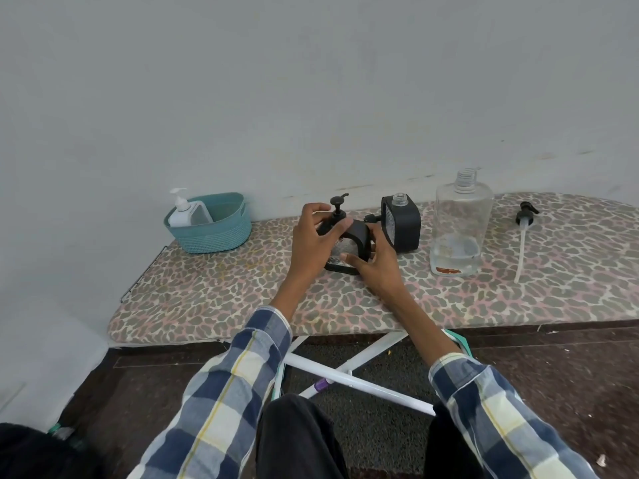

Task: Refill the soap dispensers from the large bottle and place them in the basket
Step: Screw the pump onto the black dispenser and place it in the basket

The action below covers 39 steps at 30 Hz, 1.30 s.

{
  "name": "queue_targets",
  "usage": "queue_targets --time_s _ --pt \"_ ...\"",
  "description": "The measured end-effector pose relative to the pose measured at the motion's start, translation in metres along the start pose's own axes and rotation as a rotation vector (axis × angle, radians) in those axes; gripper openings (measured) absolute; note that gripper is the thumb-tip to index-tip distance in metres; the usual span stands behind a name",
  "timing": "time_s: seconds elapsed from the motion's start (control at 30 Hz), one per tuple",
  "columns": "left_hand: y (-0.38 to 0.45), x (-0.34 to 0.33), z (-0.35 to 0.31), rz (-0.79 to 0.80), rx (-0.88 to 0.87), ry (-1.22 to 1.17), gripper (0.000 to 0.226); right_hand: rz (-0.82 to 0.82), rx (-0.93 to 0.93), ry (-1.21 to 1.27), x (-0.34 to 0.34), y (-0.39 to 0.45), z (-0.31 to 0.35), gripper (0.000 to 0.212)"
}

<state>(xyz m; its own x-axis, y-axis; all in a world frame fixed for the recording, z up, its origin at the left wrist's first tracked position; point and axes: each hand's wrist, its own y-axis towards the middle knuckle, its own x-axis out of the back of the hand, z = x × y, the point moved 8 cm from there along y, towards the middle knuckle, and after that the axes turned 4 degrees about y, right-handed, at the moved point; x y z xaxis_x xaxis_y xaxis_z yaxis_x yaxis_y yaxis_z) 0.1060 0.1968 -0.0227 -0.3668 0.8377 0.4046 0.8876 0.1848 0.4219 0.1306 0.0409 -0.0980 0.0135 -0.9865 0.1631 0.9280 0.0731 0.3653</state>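
Both hands hold one black soap dispenser (349, 245) in the middle of the ironing board (214, 292). The left hand (313, 243) curls its fingers around the top, close to the black pump (337, 205). The right hand (375, 264) grips the lower side with thumb and fingers. A second black dispenser (403, 223) stands just behind, its neck without a pump. To the right stands the large clear bottle (460, 226), uncapped and with little liquid at the bottom. Its pump with long tube (522, 243) lies further right on the board. At the left end, the teal basket (211, 226) contains a white dispenser (185, 210).
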Motion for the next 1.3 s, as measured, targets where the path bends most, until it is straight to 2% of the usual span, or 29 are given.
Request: queue_targets --time_s 0.07,0.23,0.37,0.5,0.6,0.73,0.9,1.13,1.3 --pt "-0.001 -0.003 0.011 -0.055 0.064 -0.086 0.046 -0.001 0.007 0.010 0.000 0.000 0.001 0.067" --pt "-0.003 -0.016 0.016 -0.081 -0.003 -0.120 0.014 -0.004 0.010 0.027 0.001 0.000 -0.002 0.070" --pt "-0.002 -0.020 0.018 -0.051 0.035 -0.173 0.033 -0.009 0.020 0.022 0.001 0.002 -0.002 0.068" --pt "-0.001 -0.027 0.021 -0.040 -0.002 -0.026 0.038 -0.007 0.007 0.033 0.000 0.001 -0.004 0.068" --pt "0.000 -0.027 0.028 -0.085 0.044 -0.061 0.045 -0.005 -0.005 0.047 0.000 0.000 -0.003 0.067" --pt "-0.004 -0.029 0.026 -0.069 0.045 0.058 0.035 0.002 -0.015 0.064 0.001 0.000 -0.003 0.065" --pt "-0.001 -0.027 0.028 -0.031 0.075 -0.083 0.035 0.002 -0.013 0.068 0.000 0.001 -0.004 0.067" --pt "0.001 -0.023 0.022 -0.137 0.008 -0.005 0.040 0.000 -0.004 0.064 0.000 -0.002 -0.002 0.065" --pt "0.002 -0.025 0.026 -0.114 0.032 0.004 0.034 -0.004 -0.009 0.066 0.000 -0.001 -0.003 0.065"
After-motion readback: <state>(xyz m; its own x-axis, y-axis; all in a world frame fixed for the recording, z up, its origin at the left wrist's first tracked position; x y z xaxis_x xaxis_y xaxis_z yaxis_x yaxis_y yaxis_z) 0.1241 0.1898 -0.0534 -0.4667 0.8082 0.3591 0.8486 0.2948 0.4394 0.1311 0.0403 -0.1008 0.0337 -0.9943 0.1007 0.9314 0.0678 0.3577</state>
